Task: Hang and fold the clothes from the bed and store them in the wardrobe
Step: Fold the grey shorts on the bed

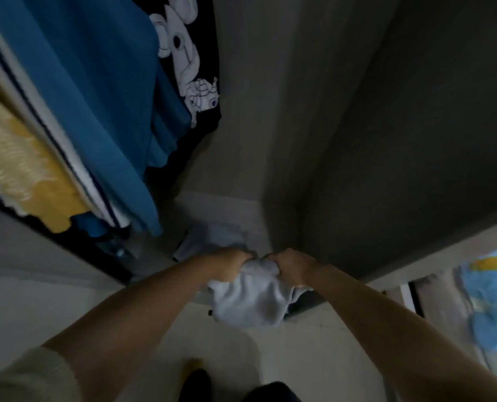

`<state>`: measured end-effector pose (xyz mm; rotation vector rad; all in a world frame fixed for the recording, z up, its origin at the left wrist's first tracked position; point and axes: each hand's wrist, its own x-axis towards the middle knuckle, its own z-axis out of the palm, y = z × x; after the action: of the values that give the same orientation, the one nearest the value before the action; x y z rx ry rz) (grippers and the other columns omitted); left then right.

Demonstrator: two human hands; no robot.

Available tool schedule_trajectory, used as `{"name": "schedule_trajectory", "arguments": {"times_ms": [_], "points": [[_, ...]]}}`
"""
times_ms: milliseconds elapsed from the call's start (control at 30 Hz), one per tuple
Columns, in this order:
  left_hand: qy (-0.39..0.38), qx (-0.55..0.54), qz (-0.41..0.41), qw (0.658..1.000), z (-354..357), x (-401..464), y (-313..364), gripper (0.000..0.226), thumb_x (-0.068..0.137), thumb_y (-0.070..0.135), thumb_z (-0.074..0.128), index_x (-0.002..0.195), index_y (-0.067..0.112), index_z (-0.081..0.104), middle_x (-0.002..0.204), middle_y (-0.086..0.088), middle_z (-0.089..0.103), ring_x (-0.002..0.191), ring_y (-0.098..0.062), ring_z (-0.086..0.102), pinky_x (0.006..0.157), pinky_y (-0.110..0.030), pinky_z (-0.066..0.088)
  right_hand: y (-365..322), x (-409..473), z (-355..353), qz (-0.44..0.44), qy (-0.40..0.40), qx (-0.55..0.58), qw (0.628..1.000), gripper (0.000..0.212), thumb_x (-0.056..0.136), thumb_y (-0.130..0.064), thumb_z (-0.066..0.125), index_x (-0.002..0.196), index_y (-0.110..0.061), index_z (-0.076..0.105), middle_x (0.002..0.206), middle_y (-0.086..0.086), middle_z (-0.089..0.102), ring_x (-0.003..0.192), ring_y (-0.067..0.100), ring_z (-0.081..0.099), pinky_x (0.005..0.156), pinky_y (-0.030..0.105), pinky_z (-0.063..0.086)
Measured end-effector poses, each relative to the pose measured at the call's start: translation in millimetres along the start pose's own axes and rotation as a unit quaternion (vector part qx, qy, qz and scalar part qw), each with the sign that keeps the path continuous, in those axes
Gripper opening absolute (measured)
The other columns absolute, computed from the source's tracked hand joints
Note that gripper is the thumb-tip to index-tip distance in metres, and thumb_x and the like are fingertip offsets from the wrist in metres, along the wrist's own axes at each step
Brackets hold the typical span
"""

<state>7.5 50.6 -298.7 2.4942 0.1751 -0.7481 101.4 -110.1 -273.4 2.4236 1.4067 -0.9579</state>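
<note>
I hold a bunched pale grey garment (250, 300) with both hands at the open wardrobe's lower front. My left hand (227, 265) grips its left top edge and my right hand (292, 266) grips its right top edge, knuckles close together. The cloth sags below my fists. Behind it another light folded garment (212, 242) lies on the wardrobe floor (227, 210). Hanging at the upper left are a blue garment (90, 97), a black one with a white cartoon print (189, 53) and a yellow knit (18, 169).
The wardrobe's grey back and right side panel (386, 140) enclose the space. A bed with a blue patterned cover (490, 300) shows at the right edge. Pale floor tiles (227, 343) lie below, with my feet at the bottom.
</note>
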Motion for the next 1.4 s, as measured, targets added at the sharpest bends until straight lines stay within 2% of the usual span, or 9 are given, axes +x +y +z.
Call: {"name": "schedule_trajectory", "arguments": {"times_ms": [500, 633, 733, 900, 1033, 1100, 1167, 1267, 1400], "points": [[0.178, 0.19, 0.065, 0.963, 44.6, 316.2, -53.7, 0.068, 0.088, 0.024, 0.046, 0.148, 0.039, 0.018, 0.147, -0.002, 0.038, 0.128, -0.032, 0.04, 0.097, -0.049, 0.034, 184.6, 205.9, 64.0, 0.211, 0.151, -0.056, 0.964, 0.049, 0.099, -0.026, 0.041, 0.148, -0.026, 0.032, 0.146, 0.012, 0.041, 0.127, 0.032, 0.046, 0.096, 0.038, 0.042], [0.198, 0.226, 0.065, 0.952, 134.8, 386.3, -99.8, 0.068, 0.092, 0.022, 0.037, 0.151, 0.036, 0.006, 0.158, -0.005, 0.018, 0.142, -0.033, 0.019, 0.108, -0.057, 0.02, 204.4, 270.1, 158.8, 0.218, 0.241, -0.129, 0.937, 0.056, 0.056, -0.016, 0.088, 0.109, -0.02, 0.073, 0.101, 0.015, 0.071, 0.083, 0.035, 0.069, 0.061, 0.034, 0.057], [0.119, 0.218, 0.068, 0.966, 223.8, 432.3, -137.2, 0.067, 0.095, 0.022, 0.032, 0.152, 0.036, 0.0, 0.161, -0.005, 0.004, 0.146, -0.036, 0.005, 0.111, -0.062, 0.012, 215.2, 322.1, 259.0, 0.213, 0.237, -0.167, 0.933, 0.037, 0.067, -0.01, 0.06, 0.095, -0.027, 0.078, 0.087, 0.008, 0.074, 0.072, 0.03, 0.071, 0.056, 0.031, 0.058], [0.106, 0.259, 0.093, 0.956, 340.8, 441.0, -163.1, 0.061, 0.077, 0.028, 0.026, 0.128, 0.036, 0.06, 0.133, -0.01, 0.058, 0.123, -0.039, 0.053, 0.088, -0.07, 0.042, 215.9, 359.9, 391.1, 0.224, 0.167, -0.169, 0.945, 0.041, 0.073, -0.027, 0.043, 0.095, -0.031, 0.078, 0.097, 0.01, 0.074, 0.085, 0.033, 0.072, 0.064, 0.041, 0.06], [0.08, 0.244, 0.113, 0.96, 376.3, 456.6, -182.2, 0.092, 0.084, 0.028, 0.053, 0.15, 0.035, -0.01, 0.156, -0.01, -0.025, 0.139, -0.039, -0.03, 0.1, -0.072, -0.019, 214.1, 351.3, 417.5, 0.226, 0.136, -0.088, 0.961, 0.048, 0.086, -0.034, 0.038, 0.128, -0.026, 0.061, 0.133, 0.019, 0.056, 0.117, 0.047, 0.054, 0.085, 0.063, 0.049], [-0.009, 0.218, 0.114, 0.969, 359.6, 456.3, -184.8, 0.105, 0.08, 0.039, 0.061, 0.148, 0.035, -0.019, 0.15, -0.005, -0.038, 0.135, -0.033, -0.039, 0.104, -0.068, -0.017, 217.6, 346.8, 404.1, 0.212, 0.066, -0.069, 0.973, 0.058, 0.095, -0.042, 0.038, 0.149, -0.032, 0.019, 0.158, 0.019, 0.014, 0.141, 0.049, 0.016, 0.111, 0.064, 0.022], [-0.06, 0.182, 0.112, 0.975, 330.1, 444.1, -176.5, 0.102, 0.08, 0.05, 0.062, 0.151, 0.034, -0.009, 0.156, -0.004, -0.027, 0.142, -0.029, -0.028, 0.11, -0.065, -0.004, 211.7, 333.6, 383.0, 0.207, 0.024, -0.044, 0.977, 0.062, 0.098, -0.045, 0.038, 0.151, -0.029, 0.012, 0.159, 0.016, 0.002, 0.145, 0.044, 0.0, 0.116, 0.057, 0.013], [-0.023, 0.189, 0.116, 0.975, 270.7, 408.6, -147.8, 0.079, 0.09, 0.048, 0.051, 0.153, 0.026, 0.008, 0.16, -0.009, 0.007, 0.147, -0.03, 0.003, 0.117, -0.05, 0.009, 193.9, 300.6, 323.9, 0.285, 0.156, -0.035, 0.945, 0.055, 0.104, -0.039, 0.014, 0.118, -0.026, 0.065, 0.124, 0.004, 0.065, 0.145, 0.019, 0.022, 0.104, 0.021, 0.036], [0.048, 0.128, 0.102, 0.985, 187.3, 352.6, -101.5, 0.053, 0.095, 0.03, 0.044, 0.145, 0.017, 0.034, 0.138, -0.013, 0.047, 0.127, -0.031, 0.042, 0.101, -0.036, 0.037, 178.5, 244.1, 243.9, 0.228, 0.023, 0.125, 0.965, 0.037, 0.101, -0.02, 0.04, 0.134, -0.006, 0.05, 0.138, 0.015, 0.052, 0.127, 0.025, 0.048, 0.103, 0.031, 0.037]]}}
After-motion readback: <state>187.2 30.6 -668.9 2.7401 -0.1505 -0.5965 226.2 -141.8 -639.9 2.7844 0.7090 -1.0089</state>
